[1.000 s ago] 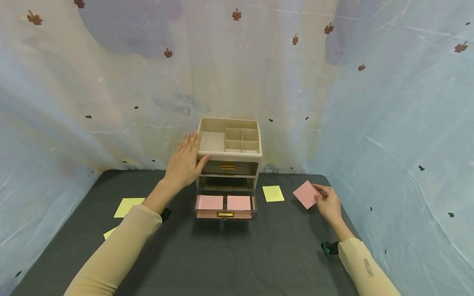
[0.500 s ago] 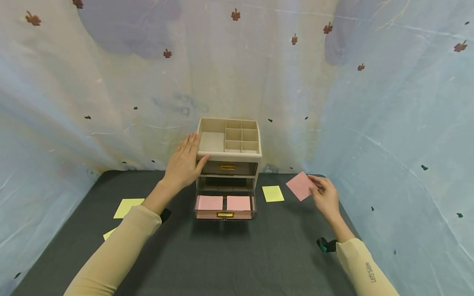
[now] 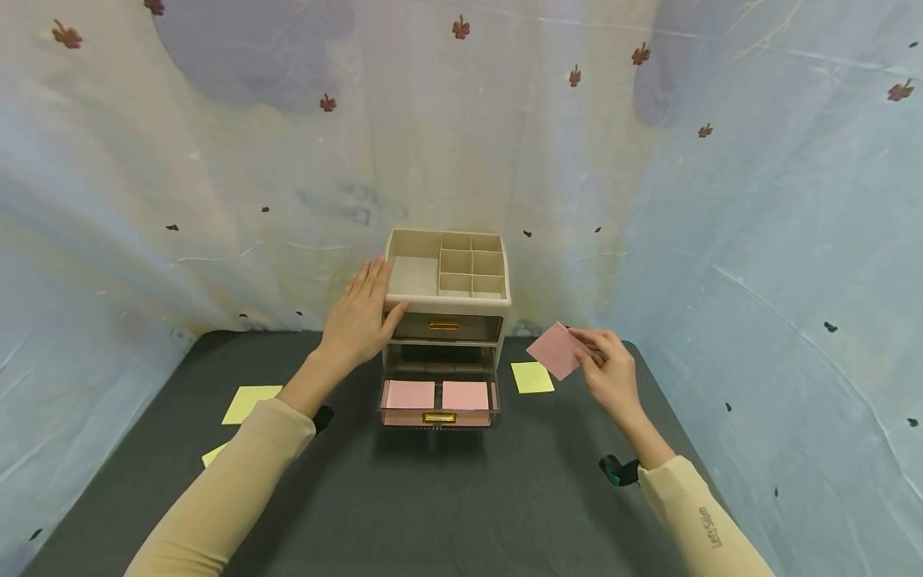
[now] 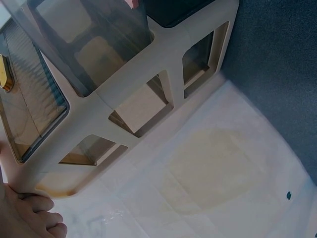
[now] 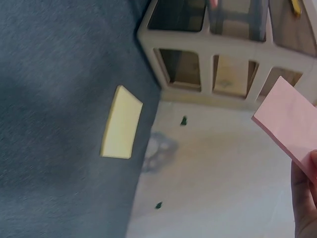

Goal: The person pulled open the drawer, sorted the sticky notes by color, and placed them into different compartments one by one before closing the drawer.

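A pink sticky note pad (image 3: 555, 351) is pinched between the thumb and fingers of my right hand (image 3: 613, 373), held above the table to the right of a beige drawer organizer (image 3: 461, 304). Its corner overlaps a yellow sticky note pad (image 3: 532, 380) in the head view. My left hand (image 3: 352, 327) rests against the organizer's upper left edge, fingers extended and thumb at the front. Below, a clear drawer (image 3: 469, 418) is pulled out, with two pink sticky note pads (image 3: 410, 395) side by side in it. The drawer above (image 3: 411, 327) is closed.
Yellow sticky note pads (image 3: 248, 404) lie on the dark table (image 3: 447, 505) at left, one partly behind the left sleeve (image 3: 238, 489). The organizer's top tray (image 3: 414, 277) has several compartments. A patterned curtain (image 3: 577, 160) hangs behind and beside the table.
My right hand has carried the pink sticky note pad leftward and slightly away from me, towards the organizer. The left hand and the pulled-out drawer have stayed in place.
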Tool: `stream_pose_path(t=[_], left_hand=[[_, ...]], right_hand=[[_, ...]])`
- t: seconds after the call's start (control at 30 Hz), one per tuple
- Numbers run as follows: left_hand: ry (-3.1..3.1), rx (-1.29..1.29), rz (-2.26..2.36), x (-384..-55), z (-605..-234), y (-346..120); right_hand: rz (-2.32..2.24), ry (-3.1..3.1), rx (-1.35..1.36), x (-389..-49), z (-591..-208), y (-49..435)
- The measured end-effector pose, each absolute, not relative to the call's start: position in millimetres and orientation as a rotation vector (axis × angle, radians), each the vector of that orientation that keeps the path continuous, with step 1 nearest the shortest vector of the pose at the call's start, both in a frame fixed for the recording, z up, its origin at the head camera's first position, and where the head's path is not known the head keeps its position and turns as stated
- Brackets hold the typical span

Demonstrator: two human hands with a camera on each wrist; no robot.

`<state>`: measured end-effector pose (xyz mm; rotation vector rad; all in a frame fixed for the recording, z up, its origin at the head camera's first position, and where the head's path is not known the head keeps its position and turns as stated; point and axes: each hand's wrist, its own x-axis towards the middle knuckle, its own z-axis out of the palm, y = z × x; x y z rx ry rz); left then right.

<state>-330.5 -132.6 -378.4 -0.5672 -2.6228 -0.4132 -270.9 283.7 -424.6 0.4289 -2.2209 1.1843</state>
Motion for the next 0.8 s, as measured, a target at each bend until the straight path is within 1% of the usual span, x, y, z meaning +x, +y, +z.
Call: stream_pose_path(t=[0.23, 0.5, 0.8], left_hand=[[-2.623, -0.567, -0.413, -329.6, -377.1, -132.2], [-2.632, -0.562, -0.421, -329.5, -377.1, -132.1], [-2.625, -0.566, -0.428, -330.5, -377.5, -132.4]], right_hand=[[1.118, -2.182, 0.549, -265.9, -409.2, 259.8], [1.084, -2.159, 0.667, -242.0, -378.2, 222.9], [1.108, -2.106, 0.803, -258.1, -397.3, 209.3]])
